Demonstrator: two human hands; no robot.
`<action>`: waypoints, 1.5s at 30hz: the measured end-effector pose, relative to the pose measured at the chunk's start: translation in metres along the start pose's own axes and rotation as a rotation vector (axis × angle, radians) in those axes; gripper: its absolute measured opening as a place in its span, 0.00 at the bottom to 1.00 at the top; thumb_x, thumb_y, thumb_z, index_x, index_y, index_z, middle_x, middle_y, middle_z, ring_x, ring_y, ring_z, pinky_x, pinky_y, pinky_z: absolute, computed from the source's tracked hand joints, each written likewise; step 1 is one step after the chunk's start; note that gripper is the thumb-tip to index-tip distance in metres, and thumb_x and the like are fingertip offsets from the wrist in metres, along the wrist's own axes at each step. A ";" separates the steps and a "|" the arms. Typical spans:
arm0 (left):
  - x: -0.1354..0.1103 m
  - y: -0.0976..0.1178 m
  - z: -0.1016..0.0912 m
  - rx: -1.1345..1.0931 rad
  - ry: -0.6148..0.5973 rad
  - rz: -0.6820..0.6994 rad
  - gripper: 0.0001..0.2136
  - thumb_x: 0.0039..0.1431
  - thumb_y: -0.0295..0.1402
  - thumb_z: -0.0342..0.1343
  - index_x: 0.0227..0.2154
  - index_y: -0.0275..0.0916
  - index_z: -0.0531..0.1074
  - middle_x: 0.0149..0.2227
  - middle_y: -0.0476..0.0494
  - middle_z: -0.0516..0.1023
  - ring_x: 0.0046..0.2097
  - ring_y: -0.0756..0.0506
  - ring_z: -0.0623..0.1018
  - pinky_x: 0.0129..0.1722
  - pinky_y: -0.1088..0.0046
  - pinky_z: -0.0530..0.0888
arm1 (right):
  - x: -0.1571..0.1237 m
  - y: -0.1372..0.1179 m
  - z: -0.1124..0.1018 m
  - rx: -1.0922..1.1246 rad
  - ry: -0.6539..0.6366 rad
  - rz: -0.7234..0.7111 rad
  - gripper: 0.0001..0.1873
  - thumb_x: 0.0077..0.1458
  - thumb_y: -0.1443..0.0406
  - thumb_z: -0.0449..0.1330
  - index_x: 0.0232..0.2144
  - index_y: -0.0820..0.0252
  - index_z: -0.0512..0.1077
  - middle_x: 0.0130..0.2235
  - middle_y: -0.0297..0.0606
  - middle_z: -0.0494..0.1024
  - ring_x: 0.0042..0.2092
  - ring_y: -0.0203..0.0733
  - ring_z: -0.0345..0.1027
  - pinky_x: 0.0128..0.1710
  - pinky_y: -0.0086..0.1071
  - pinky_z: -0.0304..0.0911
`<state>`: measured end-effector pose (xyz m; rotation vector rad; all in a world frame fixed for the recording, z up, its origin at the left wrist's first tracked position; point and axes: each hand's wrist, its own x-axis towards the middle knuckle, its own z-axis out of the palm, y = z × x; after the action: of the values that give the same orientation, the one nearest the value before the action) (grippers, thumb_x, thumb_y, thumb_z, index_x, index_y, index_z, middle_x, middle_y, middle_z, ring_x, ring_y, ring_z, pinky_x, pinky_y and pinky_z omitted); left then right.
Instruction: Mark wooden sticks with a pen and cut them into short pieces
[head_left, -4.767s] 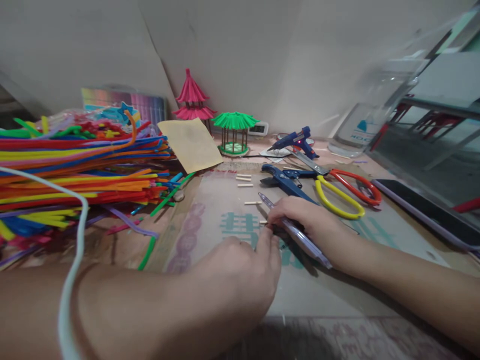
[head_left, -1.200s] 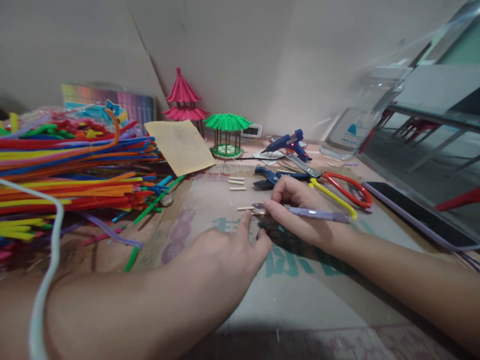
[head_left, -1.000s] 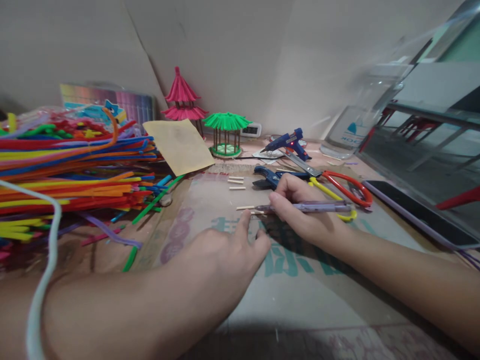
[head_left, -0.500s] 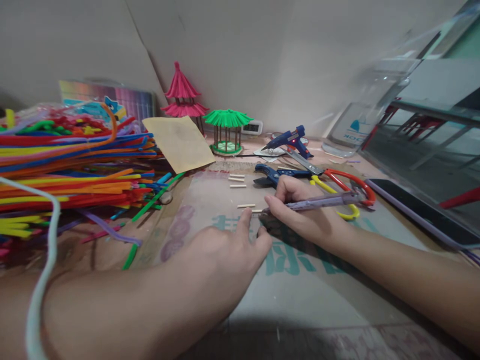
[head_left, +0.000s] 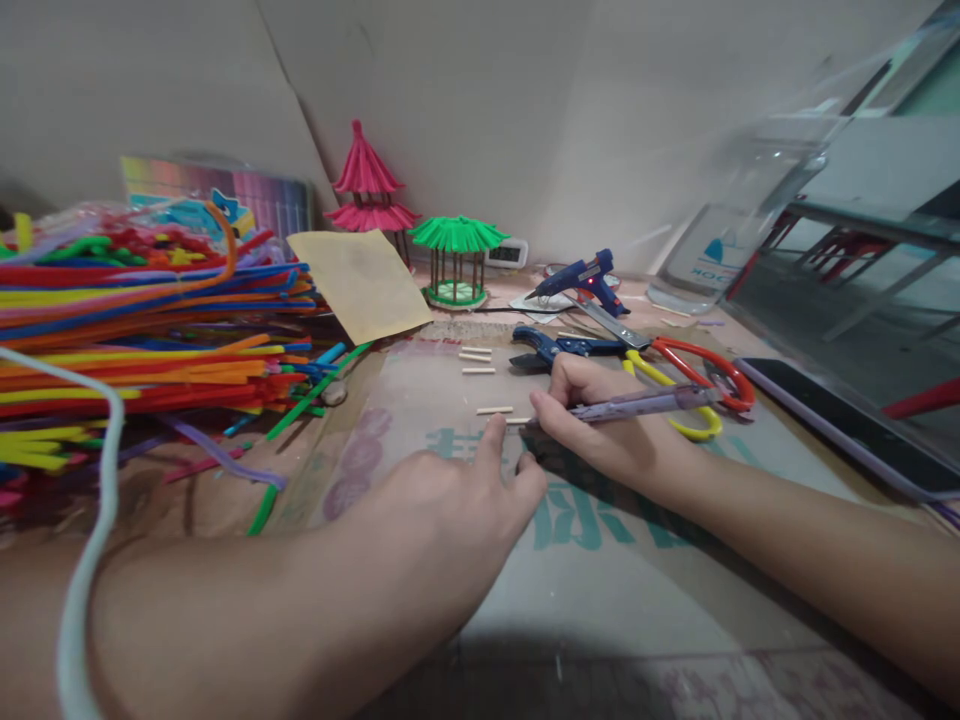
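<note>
My left hand (head_left: 450, 510) reaches in low from the left, its index finger stretched out and its thumb apart. That fingertip presses on the left end of a short pale wooden stick (head_left: 517, 421) lying on the plastic-covered board (head_left: 600, 610). My right hand (head_left: 611, 430) is closed round a slim purplish pen (head_left: 637, 403), whose tip is down by the stick's right end. Just beyond the left fingertip lies another short stick (head_left: 495, 410). Further back are several more such sticks (head_left: 478, 371).
Blue cutters (head_left: 551, 345), scissors with red and yellow handles (head_left: 705, 400) and a blue glue gun (head_left: 581, 280) lie behind my right hand. A phone (head_left: 840, 425) is at right. Pipe cleaners (head_left: 150, 370) pile up at left. Green (head_left: 459, 260) and pink (head_left: 365, 185) pavilion models stand behind.
The view has shifted very slightly. Both hands keep nearly the same pose, with the left fingertip still on the stick and the pen at its right end.
</note>
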<state>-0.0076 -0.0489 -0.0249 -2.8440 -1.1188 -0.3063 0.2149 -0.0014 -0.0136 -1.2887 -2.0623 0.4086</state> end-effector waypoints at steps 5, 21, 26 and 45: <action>0.022 0.015 0.007 0.028 0.011 -0.025 0.20 0.64 0.23 0.40 0.58 0.35 0.62 0.53 0.33 0.74 0.49 0.39 0.78 0.50 0.56 0.74 | 0.000 0.002 0.001 0.016 -0.007 -0.015 0.15 0.58 0.60 0.56 0.22 0.55 0.57 0.20 0.28 0.63 0.22 0.34 0.56 0.22 0.29 0.50; 0.009 0.008 0.006 0.013 0.001 -0.029 0.22 0.64 0.23 0.40 0.59 0.38 0.62 0.53 0.36 0.75 0.48 0.39 0.79 0.49 0.56 0.75 | 0.000 0.000 0.000 -0.005 -0.011 -0.056 0.14 0.58 0.61 0.56 0.23 0.55 0.57 0.20 0.28 0.63 0.22 0.34 0.56 0.22 0.29 0.50; 0.025 0.017 0.002 0.035 -0.004 -0.013 0.19 0.64 0.23 0.41 0.56 0.34 0.64 0.52 0.32 0.75 0.45 0.40 0.80 0.49 0.56 0.75 | 0.000 -0.001 0.000 0.001 0.003 -0.060 0.14 0.58 0.61 0.56 0.22 0.55 0.57 0.20 0.28 0.64 0.22 0.34 0.56 0.22 0.29 0.50; 0.023 0.007 -0.006 0.007 -0.032 0.056 0.17 0.66 0.37 0.55 0.54 0.36 0.68 0.53 0.38 0.73 0.49 0.42 0.77 0.47 0.58 0.77 | -0.001 -0.001 0.000 -0.012 0.016 -0.057 0.14 0.58 0.61 0.56 0.23 0.55 0.58 0.20 0.28 0.64 0.22 0.33 0.56 0.22 0.28 0.51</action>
<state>0.0123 -0.0398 -0.0144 -2.8778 -1.0418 -0.2531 0.2147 -0.0027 -0.0132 -1.2324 -2.0855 0.3595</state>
